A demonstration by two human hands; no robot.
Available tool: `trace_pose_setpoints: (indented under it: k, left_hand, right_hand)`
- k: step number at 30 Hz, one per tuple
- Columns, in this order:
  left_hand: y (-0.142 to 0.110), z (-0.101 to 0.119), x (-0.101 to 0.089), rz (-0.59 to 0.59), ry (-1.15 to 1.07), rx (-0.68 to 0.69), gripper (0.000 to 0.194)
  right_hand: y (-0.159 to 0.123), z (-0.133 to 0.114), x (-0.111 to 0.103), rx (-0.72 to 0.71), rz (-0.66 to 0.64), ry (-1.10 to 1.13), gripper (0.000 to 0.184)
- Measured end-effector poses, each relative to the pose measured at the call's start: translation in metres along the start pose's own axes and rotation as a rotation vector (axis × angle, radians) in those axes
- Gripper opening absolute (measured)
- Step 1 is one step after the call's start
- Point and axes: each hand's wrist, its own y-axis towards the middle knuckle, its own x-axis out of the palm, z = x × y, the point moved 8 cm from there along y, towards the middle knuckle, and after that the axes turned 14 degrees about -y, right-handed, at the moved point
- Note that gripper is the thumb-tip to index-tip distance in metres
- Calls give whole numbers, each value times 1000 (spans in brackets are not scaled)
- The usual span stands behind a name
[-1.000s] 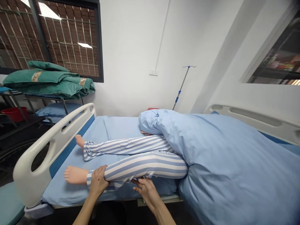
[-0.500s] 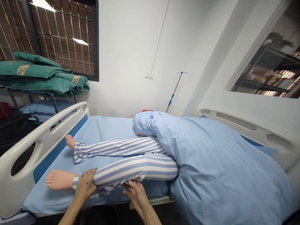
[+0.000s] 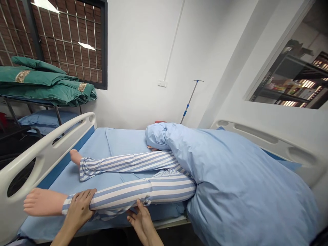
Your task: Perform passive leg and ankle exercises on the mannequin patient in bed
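A manikin-like figure lies on the bed, its legs in blue-and-white striped trousers. My left hand [image 3: 80, 206] is closed over the near lower leg [image 3: 116, 195], just above the ankle. Beyond that hand the bare near foot [image 3: 43, 202] points toward the footboard. My right hand [image 3: 142, 220] is at the underside of the same leg near the knee, thumb against the trouser cloth and fingers curled below, partly hidden. The far leg [image 3: 128, 162] lies stretched out, bare foot [image 3: 76, 157] showing. A bunched light-blue quilt [image 3: 238, 177] covers the upper body.
A pale plastic footboard [image 3: 48, 150] stands at the left and a headboard [image 3: 266, 136] at the right. The quilt hangs over the bed's near edge. Behind the bed are an IV pole [image 3: 189, 100] and a wall socket [image 3: 162, 83]. Folded green bedding [image 3: 46, 82] lies on a rack.
The near leg has shifted left toward the footboard and straightened, its knee lower. Both my hands have moved left with it, keeping their places on the leg. The far leg stays put.
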Motion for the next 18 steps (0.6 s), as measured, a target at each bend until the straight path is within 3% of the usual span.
trace_pose_setpoints:
  k: [8,18]
  left_hand:
    - [-6,-24,1,-112,42,-5,51]
    - [-2,-35,-12,-104,93,36,47]
  right_hand:
    - [3,14,-5,24,55,-28,43]
    - [9,34,3,80,58,29,40]
